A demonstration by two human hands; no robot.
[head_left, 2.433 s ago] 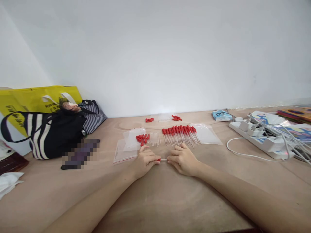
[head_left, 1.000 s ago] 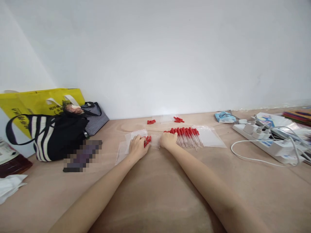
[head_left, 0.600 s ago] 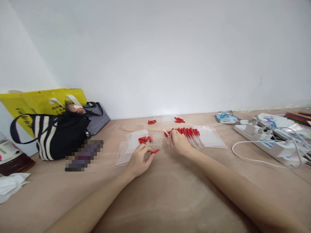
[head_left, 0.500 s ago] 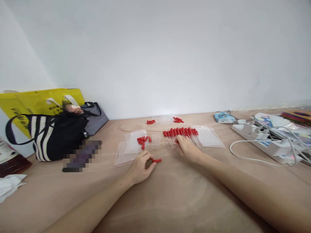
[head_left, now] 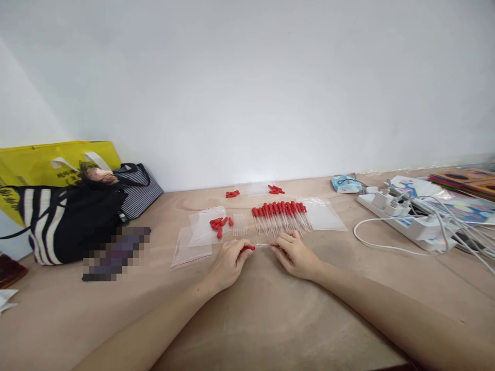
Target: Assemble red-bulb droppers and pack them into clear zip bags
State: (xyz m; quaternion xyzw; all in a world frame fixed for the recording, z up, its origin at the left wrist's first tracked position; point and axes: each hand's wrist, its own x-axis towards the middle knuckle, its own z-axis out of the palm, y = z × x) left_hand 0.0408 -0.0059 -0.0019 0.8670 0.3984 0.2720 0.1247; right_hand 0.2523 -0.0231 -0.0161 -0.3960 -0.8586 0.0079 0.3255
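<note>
Between the fingers of my left hand [head_left: 230,262] is a red rubber bulb [head_left: 248,248], its open end pointing right. My right hand [head_left: 294,255] pinches a clear glass dropper tube [head_left: 263,245], whose free end lies close to the bulb with a small gap. Beyond my right hand a row of droppers with red bulbs [head_left: 280,211] lies side by side. Several loose red bulbs [head_left: 219,224] rest on a clear zip bag [head_left: 197,234] behind my left hand, and bare glass tubes [head_left: 240,224] lie beside them.
More red bulbs [head_left: 232,194] lie near the wall. A clear zip bag [head_left: 328,216] is right of the droppers. A white power strip [head_left: 406,221] with cables stands at right. Black bag [head_left: 77,221], yellow bag [head_left: 93,154] and a pixelated dark object [head_left: 119,252] are at left.
My right hand has come away from the dropper row toward me, bringing a glass tube near the bulb. My left hand still holds the red bulb. The view has shifted slightly.
</note>
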